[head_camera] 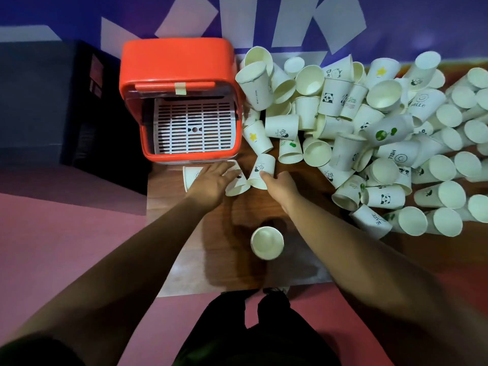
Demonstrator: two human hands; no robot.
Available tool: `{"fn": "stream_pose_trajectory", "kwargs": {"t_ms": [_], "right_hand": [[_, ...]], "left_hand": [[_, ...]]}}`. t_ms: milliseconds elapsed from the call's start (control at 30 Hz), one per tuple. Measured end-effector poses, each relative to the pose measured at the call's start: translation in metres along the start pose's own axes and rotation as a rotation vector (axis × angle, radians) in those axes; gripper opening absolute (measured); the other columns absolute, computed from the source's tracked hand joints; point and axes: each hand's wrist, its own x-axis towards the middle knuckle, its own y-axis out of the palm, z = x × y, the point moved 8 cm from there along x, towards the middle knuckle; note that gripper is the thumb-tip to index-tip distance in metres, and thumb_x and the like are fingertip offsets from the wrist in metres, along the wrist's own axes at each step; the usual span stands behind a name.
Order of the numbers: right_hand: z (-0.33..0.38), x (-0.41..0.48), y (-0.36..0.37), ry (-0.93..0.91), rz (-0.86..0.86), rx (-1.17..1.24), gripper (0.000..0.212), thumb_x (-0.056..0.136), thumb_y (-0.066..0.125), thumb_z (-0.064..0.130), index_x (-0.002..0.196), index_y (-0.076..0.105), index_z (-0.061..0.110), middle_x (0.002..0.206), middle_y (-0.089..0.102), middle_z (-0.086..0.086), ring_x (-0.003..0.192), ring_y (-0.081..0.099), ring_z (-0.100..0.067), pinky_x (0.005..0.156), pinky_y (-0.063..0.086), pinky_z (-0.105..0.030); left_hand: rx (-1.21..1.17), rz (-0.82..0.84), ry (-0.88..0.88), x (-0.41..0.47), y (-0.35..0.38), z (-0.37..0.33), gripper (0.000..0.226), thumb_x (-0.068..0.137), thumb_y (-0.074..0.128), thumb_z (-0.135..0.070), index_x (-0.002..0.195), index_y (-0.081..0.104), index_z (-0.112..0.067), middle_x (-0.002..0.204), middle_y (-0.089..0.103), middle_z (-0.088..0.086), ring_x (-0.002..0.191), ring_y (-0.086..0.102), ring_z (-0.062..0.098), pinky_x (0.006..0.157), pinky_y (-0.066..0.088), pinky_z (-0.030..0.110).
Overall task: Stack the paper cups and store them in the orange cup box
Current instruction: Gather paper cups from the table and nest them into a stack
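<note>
Seen from the head, gathering is under way: beside the orange cup box (pixel 177 62) at the table's (pixel 232 260) far left corner, the left hand (pixel 211 180) lies flat-fingered on a tipped paper cup (pixel 237 187), the right hand (pixel 281 187) touches a neighbouring cup (pixel 262 169), grip unclear; nesting them likely comes next.

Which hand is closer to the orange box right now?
Left. The left hand lies just in front of the orange box, fingers straight over lying cups; the right hand is farther right, gripping a printed cup.
</note>
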Motion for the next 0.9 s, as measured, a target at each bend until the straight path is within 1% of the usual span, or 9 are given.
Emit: {"fn": "stream_pose_trajectory", "kwargs": {"t_ms": [67, 133, 300, 367, 433, 567, 700, 833, 900], "right_hand": [[-0.004, 0.008, 0.007, 0.030, -0.001, 0.028, 0.062, 0.089, 0.062, 0.047, 0.129, 0.046, 0.003, 0.122, 0.060, -0.013, 0.106, 0.061, -0.028, 0.078, 0.049, -0.035], [-0.009, 0.014, 0.012, 0.054, 0.005, 0.049, 0.061, 0.087, 0.065, 0.045, 0.128, 0.048, 0.003, 0.121, 0.061, -0.013, 0.103, 0.062, -0.028, 0.078, 0.051, -0.036], [-0.016, 0.020, 0.012, 0.098, 0.008, 0.163, 0.060, 0.077, 0.072, 0.048, 0.119, 0.057, 0.007, 0.101, 0.066, -0.006, 0.077, 0.061, -0.018, 0.054, 0.043, -0.027], [-0.019, 0.018, 0.003, 0.085, 0.002, 0.156, 0.060, 0.075, 0.074, 0.048, 0.118, 0.056, 0.009, 0.103, 0.066, -0.004, 0.081, 0.064, -0.016, 0.057, 0.046, -0.028], [-0.020, 0.010, -0.009, 0.044, 0.001, 0.139, 0.059, 0.075, 0.073, 0.049, 0.117, 0.056, 0.012, 0.105, 0.066, -0.003, 0.089, 0.066, -0.016, 0.068, 0.053, -0.031], [-0.024, -0.012, -0.042, -0.069, -0.027, 0.140, 0.055, 0.069, 0.073, 0.053, 0.109, 0.055, 0.020, 0.102, 0.067, -0.001, 0.091, 0.067, -0.016, 0.076, 0.055, -0.035], [-0.028, -0.037, -0.075, -0.128, -0.107, 0.161, 0.066, 0.056, 0.073, 0.057, 0.111, 0.052, 0.028, 0.109, 0.065, -0.002, 0.094, 0.066, -0.018, 0.083, 0.057, -0.044], [-0.020, -0.075, -0.104, -0.228, -0.189, 0.091, 0.063, 0.063, 0.068, 0.046, 0.121, 0.050, 0.028, 0.122, 0.054, -0.005, 0.089, 0.059, -0.005, 0.065, 0.045, -0.021], [-0.019, -0.096, -0.108, -0.298, -0.168, 0.063, 0.064, 0.069, 0.070, 0.039, 0.128, 0.047, 0.025, 0.124, 0.048, -0.003, 0.089, 0.054, 0.004, 0.067, 0.042, -0.015]], "left_hand": [[0.024, 0.086, 0.019, 0.005, 0.012, -0.003, 0.066, 0.090, 0.055, 0.001, 0.152, 0.042, -0.018, 0.161, 0.033, 0.010, 0.148, 0.028, 0.032, 0.116, 0.024, 0.042], [0.021, 0.115, 0.035, 0.009, 0.019, -0.005, 0.063, 0.096, 0.050, -0.001, 0.155, 0.036, -0.019, 0.164, 0.027, 0.009, 0.151, 0.023, 0.031, 0.118, 0.022, 0.042], [0.110, 0.056, 0.090, 0.014, 0.020, -0.005, 0.065, 0.094, 0.053, -0.006, 0.154, 0.037, -0.026, 0.156, 0.033, 0.015, 0.140, 0.034, 0.036, 0.113, 0.029, 0.045], [0.121, 0.020, 0.112, 0.013, 0.016, -0.007, 0.066, 0.089, 0.059, -0.005, 0.150, 0.044, -0.024, 0.150, 0.040, 0.017, 0.133, 0.040, 0.038, 0.109, 0.033, 0.048], [0.085, -0.016, 0.135, 0.011, 0.013, -0.011, 0.064, 0.080, 0.069, -0.007, 0.142, 0.053, -0.015, 0.141, 0.049, 0.019, 0.124, 0.048, 0.040, 0.103, 0.038, 0.047], [-0.145, -0.085, 0.105, 0.003, 0.007, -0.010, 0.067, 0.078, 0.080, -0.026, 0.136, 0.054, -0.005, 0.140, 0.054, 0.016, 0.128, 0.050, 0.036, 0.108, 0.041, 0.045], [-0.484, -0.154, -0.088, -0.013, -0.005, -0.007, 0.072, 0.076, 0.086, -0.022, 0.140, 0.052, -0.011, 0.135, 0.057, 0.008, 0.127, 0.052, 0.026, 0.108, 0.043, 0.044], [-0.844, -0.276, -0.251, -0.034, -0.012, -0.005, 0.075, 0.078, 0.086, -0.023, 0.141, 0.046, -0.033, 0.138, 0.055, -0.006, 0.129, 0.051, 0.014, 0.110, 0.044, 0.040], [-0.938, -0.320, -0.287, -0.046, -0.015, -0.010, 0.072, 0.082, 0.083, -0.027, 0.144, 0.045, -0.035, 0.142, 0.053, -0.008, 0.134, 0.049, 0.012, 0.110, 0.045, 0.035]]}}
